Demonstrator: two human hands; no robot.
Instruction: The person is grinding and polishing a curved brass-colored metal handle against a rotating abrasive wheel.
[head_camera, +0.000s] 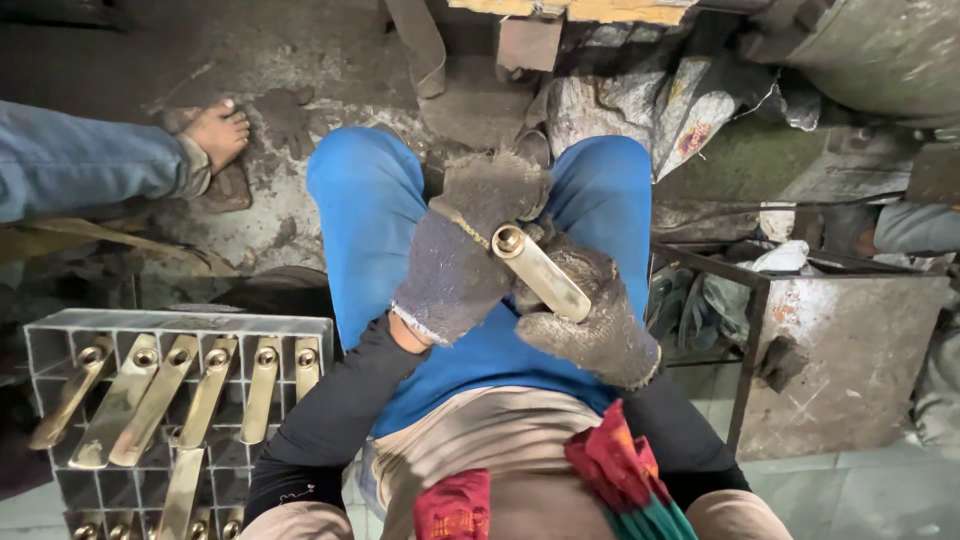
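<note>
Both my hands wear dusty grey knit gloves and meet over my lap, between my knees in blue trousers. A brass handle piece (540, 270), flat with a round socket at its far end, lies across my right hand (590, 320), which grips it from below. My left hand (465, 250) closes around the socket end from the left side.
A grey metal grid rack (60, 345) at the lower left holds several more brass handles (150, 395) leaning in its cells. Another person's jeans leg and bare foot (215, 130) lie at the upper left. A rusty metal frame stand (750, 300) is on the right.
</note>
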